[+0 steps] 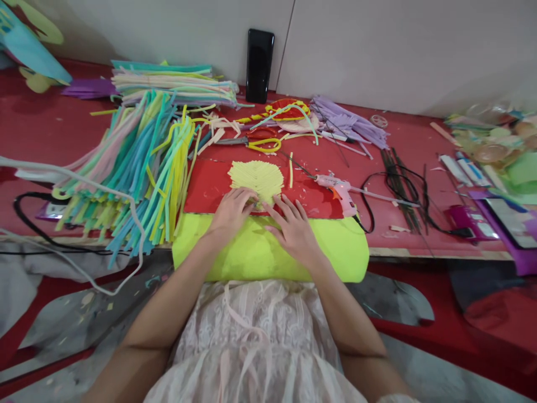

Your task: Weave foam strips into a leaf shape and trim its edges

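Note:
A pale yellow leaf-shaped piece [258, 176], built from fuzzy stems like pipe cleaners in slanted rows, lies flat on a red board [205, 184]. My left hand [232, 212] is at its lower left edge, fingers bent close together and thumb near the base, gripping there; the exact pinch is partly hidden. On the lower right edge rests my right hand [293, 226], its fingers spread and the index fingertip touching the base. Right of the board's middle sits a pink glue gun [338, 190], with a loose yellow strip [291, 169] between it and the leaf shape.
Bundles of coloured pipe cleaners [142, 151] fill the left, beside a white cable [134, 215]. Yellow-handled scissors [264, 144] lie behind the board. A black phone [259, 66] leans on the wall. Dark thin rods [400, 190] and a black cord lie right. A lime-green cloth [268, 252] overhangs the front edge.

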Available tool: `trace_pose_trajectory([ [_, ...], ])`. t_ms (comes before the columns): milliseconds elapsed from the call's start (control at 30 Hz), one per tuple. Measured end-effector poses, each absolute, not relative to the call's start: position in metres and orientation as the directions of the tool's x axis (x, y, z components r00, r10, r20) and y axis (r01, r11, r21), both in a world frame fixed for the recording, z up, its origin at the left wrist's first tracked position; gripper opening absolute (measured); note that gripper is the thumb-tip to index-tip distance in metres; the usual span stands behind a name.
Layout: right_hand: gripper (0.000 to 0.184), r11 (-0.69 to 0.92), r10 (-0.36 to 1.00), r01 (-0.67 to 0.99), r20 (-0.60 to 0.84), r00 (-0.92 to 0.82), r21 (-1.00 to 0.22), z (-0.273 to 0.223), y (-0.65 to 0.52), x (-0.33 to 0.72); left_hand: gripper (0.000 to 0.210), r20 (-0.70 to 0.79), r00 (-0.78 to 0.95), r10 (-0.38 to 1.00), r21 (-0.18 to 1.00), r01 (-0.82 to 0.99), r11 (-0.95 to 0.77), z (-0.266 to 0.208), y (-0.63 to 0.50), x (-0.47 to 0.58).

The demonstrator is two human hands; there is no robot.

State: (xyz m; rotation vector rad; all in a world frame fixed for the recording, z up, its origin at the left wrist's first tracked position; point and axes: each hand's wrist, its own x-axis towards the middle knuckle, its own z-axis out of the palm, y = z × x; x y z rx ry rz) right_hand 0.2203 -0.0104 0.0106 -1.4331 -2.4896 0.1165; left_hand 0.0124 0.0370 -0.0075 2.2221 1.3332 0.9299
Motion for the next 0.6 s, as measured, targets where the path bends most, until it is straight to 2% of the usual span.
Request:
trace_pose_trajectory([
  [233, 0.05, 0.486, 0.872, 0.846, 0.184, -0.453, -0.218, 0.0094, -0.0109, 0.2169, 0.021, 0.342, 0.335, 0.878, 0.628, 0.613, -0.479, -0.0052, 0.0361, 0.0129],
  [433, 0.061, 0.45, 0.888, 0.863, 0.217, -0.405, -0.23, 0.009, -0.0142, 0.216, 0.019, 0.357, 0.337, 0.871, 0.632, 0.6, -0.49, -0.0076, 0.0372, 0.012],
  [600, 0.062, 0.447, 0.889, 0.868, 0.213, -0.405, -0.218, 0.0093, -0.014, 0.2156, 0.02, 0.35, 0.334, 0.875, 0.628, 0.609, -0.484, -0.008, 0.0376, 0.0123],
])
